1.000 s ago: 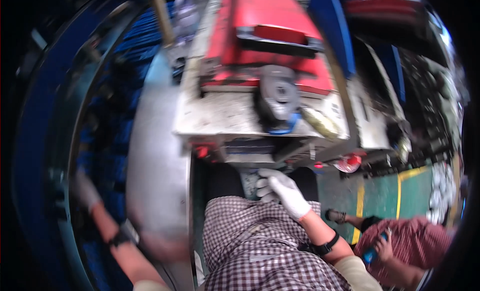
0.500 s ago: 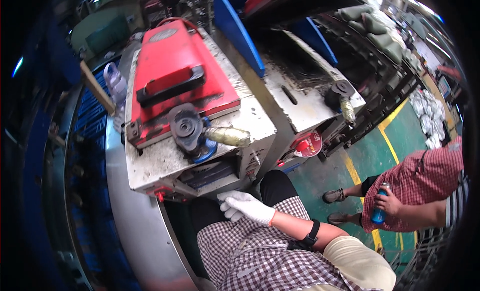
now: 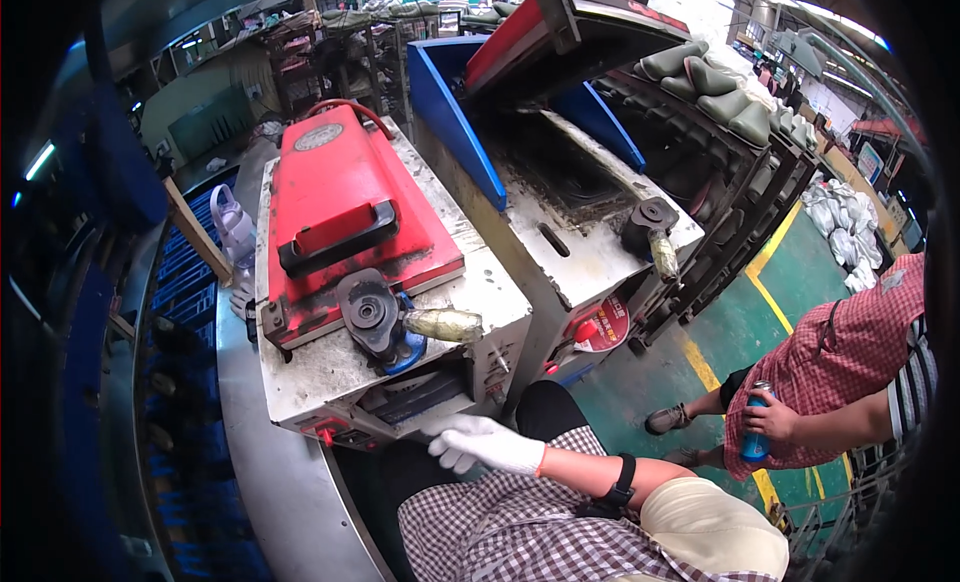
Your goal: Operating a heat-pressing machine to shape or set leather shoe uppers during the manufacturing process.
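Note:
My right hand (image 3: 490,447), in a white knit glove, hovers over my lap, just in front of the nearer press machine. Its fingers are loosely bent, a little apart, and I see nothing held in them. Closest to it is the machine's dark front slot (image 3: 420,397). On that machine sits a closed red lid (image 3: 350,187) with a black handle (image 3: 340,240). A dark round clamp (image 3: 370,310) with a tape-wrapped lever (image 3: 445,325) stands at its front corner. My left hand is out of view.
To the right, a second press has its red-edged lid (image 3: 570,42) raised between blue side plates. A rack of green shoes (image 3: 700,87) stands behind. At right, a person in a red checked apron (image 3: 850,352) holds a blue can (image 3: 757,437). A metal ledge (image 3: 265,472) runs along my left.
My view has tilted upward, so the machines sit lower in the picture and more of the background shows. My right hand stays near my lap, its fingers shifted slightly.

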Demonstrator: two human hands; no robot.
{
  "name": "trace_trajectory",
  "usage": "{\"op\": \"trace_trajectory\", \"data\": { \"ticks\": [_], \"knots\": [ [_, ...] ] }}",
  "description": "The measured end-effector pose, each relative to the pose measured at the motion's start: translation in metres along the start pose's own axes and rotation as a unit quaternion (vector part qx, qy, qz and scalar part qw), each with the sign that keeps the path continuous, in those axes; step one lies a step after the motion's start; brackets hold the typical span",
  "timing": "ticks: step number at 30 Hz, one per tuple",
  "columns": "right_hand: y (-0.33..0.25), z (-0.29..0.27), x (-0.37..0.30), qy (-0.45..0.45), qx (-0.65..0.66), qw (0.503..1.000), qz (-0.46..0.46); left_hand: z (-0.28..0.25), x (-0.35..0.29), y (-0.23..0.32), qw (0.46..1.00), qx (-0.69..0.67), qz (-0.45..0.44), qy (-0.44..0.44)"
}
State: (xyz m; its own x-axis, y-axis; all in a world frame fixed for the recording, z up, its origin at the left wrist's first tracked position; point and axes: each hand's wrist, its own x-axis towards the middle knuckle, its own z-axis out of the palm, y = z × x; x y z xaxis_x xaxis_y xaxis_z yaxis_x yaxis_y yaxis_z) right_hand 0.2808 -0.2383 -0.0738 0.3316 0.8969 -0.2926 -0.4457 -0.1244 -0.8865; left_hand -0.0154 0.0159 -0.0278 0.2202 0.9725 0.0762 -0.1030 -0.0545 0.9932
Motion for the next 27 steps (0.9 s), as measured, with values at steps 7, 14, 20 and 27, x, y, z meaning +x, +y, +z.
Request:
{"op": "trace_trajectory", "data": {
  "ticks": [7, 14, 20, 27],
  "knots": [
    [-0.069, 0.078, -0.016, -0.304, -0.043, 0.951, -0.037, 0.056, -0.050, 0.033, 0.969, -0.208, 0.027, -0.127],
    [-0.125, 0.045, -0.069, -0.155, -0.091, 0.938, -0.298, 0.162, -0.084, 0.069, 0.939, -0.203, 0.120, -0.250],
    [-0.216, -0.062, -0.144, 0.081, -0.010, 0.954, -0.289, 0.330, -0.048, 0.129, 0.873, -0.118, 0.108, -0.461],
    [-0.336, -0.220, -0.108, 0.346, -0.319, 0.838, -0.277, 0.481, -0.020, 0.252, 0.822, -0.053, 0.348, -0.447]
  ]
}}
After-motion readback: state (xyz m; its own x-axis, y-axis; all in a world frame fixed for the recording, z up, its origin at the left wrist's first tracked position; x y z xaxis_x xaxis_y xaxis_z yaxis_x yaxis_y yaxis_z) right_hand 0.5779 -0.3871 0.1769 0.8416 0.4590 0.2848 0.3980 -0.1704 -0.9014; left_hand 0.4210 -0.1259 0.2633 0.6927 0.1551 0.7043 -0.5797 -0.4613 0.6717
